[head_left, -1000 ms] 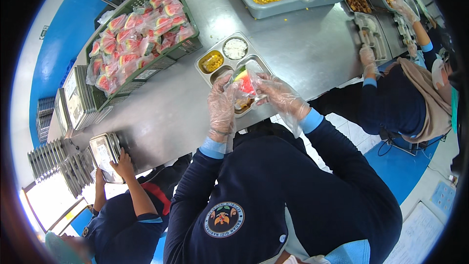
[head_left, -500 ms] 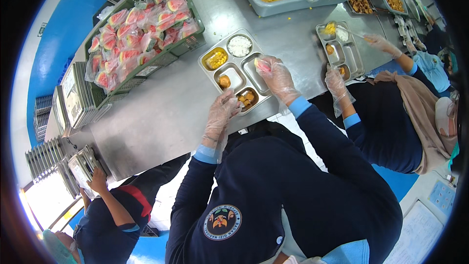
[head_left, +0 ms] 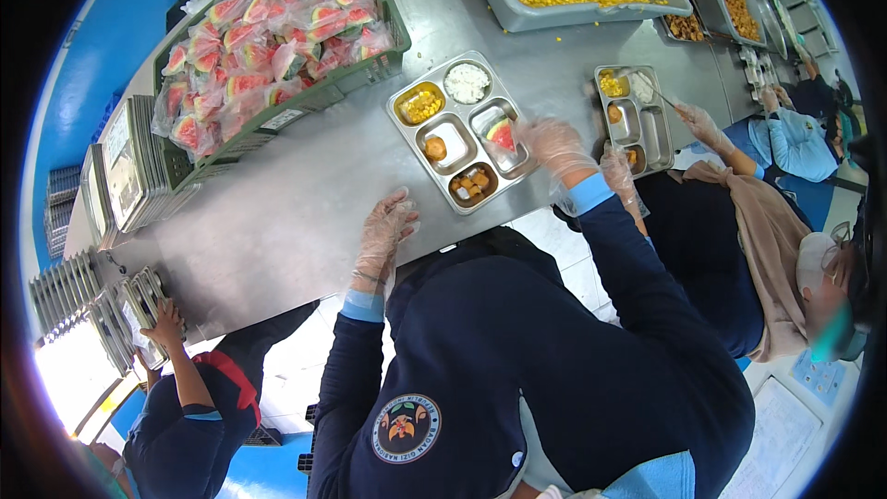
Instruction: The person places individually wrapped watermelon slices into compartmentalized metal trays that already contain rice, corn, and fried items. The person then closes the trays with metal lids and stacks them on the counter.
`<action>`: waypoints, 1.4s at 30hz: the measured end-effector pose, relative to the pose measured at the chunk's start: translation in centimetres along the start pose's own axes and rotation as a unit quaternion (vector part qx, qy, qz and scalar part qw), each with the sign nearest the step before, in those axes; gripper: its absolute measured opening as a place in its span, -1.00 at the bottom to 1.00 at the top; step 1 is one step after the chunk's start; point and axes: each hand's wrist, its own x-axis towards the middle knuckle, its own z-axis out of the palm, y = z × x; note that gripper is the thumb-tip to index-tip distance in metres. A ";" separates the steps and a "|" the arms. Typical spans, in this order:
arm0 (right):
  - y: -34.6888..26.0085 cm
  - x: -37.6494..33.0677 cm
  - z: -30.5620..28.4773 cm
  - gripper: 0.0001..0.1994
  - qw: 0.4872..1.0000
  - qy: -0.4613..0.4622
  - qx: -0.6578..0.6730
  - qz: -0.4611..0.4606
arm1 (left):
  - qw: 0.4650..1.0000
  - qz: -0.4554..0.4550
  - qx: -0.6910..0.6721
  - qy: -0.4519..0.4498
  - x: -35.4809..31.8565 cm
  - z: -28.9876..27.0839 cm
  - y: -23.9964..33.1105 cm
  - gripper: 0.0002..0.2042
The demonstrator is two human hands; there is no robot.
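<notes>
Metal meal tray [head_left: 459, 134] on steel surface [head_left: 305, 203], centre; right hand [head_left: 554, 143] at tray's right edge, gloved fingers [head_left: 531, 132] loosely spread, touching rim beside wrapped watermelon slice [head_left: 501, 133]; left hand [head_left: 386, 231] flat on surface, near-left of tray, fingers together, empty.

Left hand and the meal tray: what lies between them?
In the head view, only bare steel table lies between the left hand and the meal tray.

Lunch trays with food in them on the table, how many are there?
2. One tray lies in front of the person, right hand at its watermelon slot. The other tray lies further right, by a co-worker's gloved hand. Stacked empty trays at left are not counted.
</notes>
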 end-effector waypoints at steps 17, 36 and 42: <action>-18.3 3.9 3.1 -0.62 0.940 -0.048 0.324 -0.094 | 0.970 0.019 -0.174 0.169 -4.3 -12.5 -5.6 -0.40; -9.3 -1.5 -1.6 -0.66 0.967 0.130 0.172 0.137 | 0.758 0.283 -0.049 0.586 -7.3 -23.9 -4.6 -0.51; -17.3 0.1 2.1 -0.69 0.972 0.178 0.152 0.005 | 0.815 0.333 -0.085 0.466 -4.9 -22.4 1.2 -0.61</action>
